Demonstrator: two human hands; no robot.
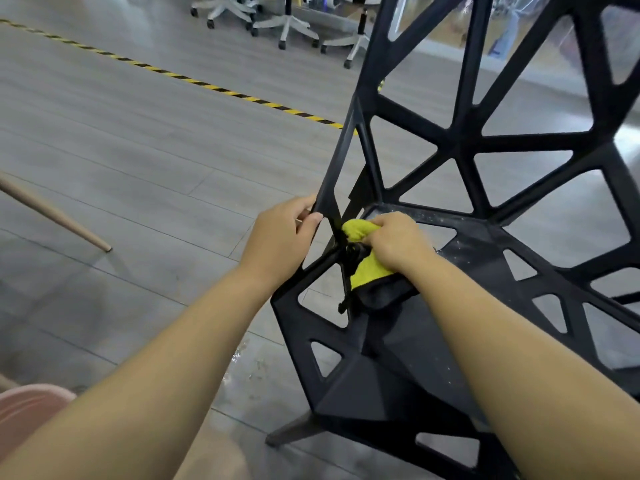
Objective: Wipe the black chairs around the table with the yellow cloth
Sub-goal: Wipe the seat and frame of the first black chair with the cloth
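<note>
A black chair [460, 143] with a geometric open lattice fills the right half of the view, its back rising to the top right and its seat [398, 344] in front of me. My left hand [280, 237] grips the left edge strut where the back meets the seat. My right hand [394, 240] is closed on the yellow cloth [369, 268], pressing it against the seat's rear left corner next to that strut. The cloth has a dark underside hanging below my hand.
Grey plank floor [138, 161] lies to the left, crossed by a yellow-black hazard stripe [207, 86]. White office-chair bases [287, 26] stand at the back. A tan wooden leg [52, 213] slants in at the left, and a pink seat [27, 410] is at the bottom left.
</note>
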